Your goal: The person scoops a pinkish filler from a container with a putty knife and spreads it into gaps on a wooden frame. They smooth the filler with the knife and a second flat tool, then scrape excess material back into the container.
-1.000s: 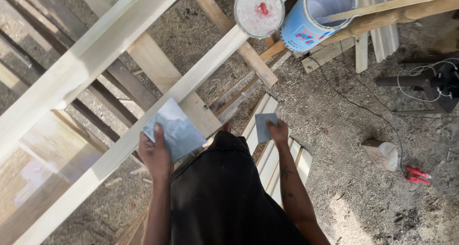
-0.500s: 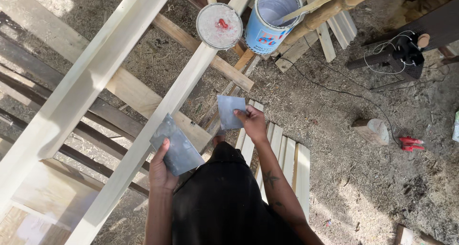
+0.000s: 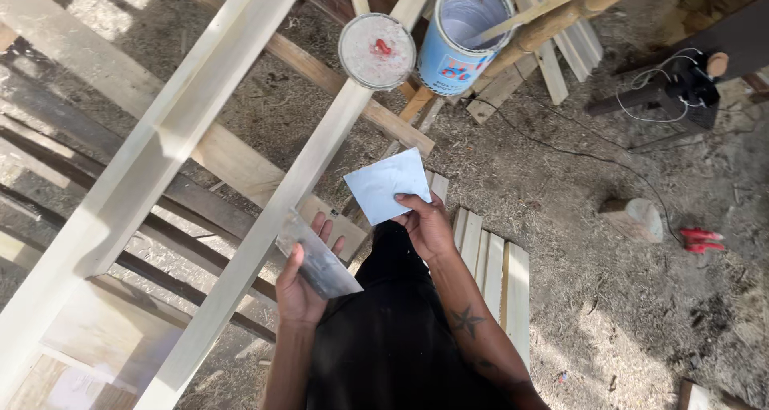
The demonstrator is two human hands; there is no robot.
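**Status: Two Sheets in Hand at the Pale Rail**

Head view showed both hands occupied above a dark garment. I noted the left hand (image 3: 300,286) curled around a grey flat sheet (image 3: 320,264), thumb on top, with the sheet's upper end lying against the pale wooden rail (image 3: 264,234). The right hand (image 3: 428,226) pinched a light blue-white sheet (image 3: 388,184) by its lower edge, held clear of the rail and just beside it.

Beyond the hands, a stack of short pale slats (image 3: 493,266) lay on the dirt floor. A second, wider pale beam (image 3: 152,146) ran parallel to the rail.

Farther out, a round lid (image 3: 376,51) rested on the rail, and next to it stood an open blue can (image 3: 473,34) with a stick in it. A dark power tool with a white cord (image 3: 681,86) and a red object (image 3: 701,240) lay well apart.

I judged the surface work barely begun: the rail looked evenly pale, and neither sheet was pressed flat to it.
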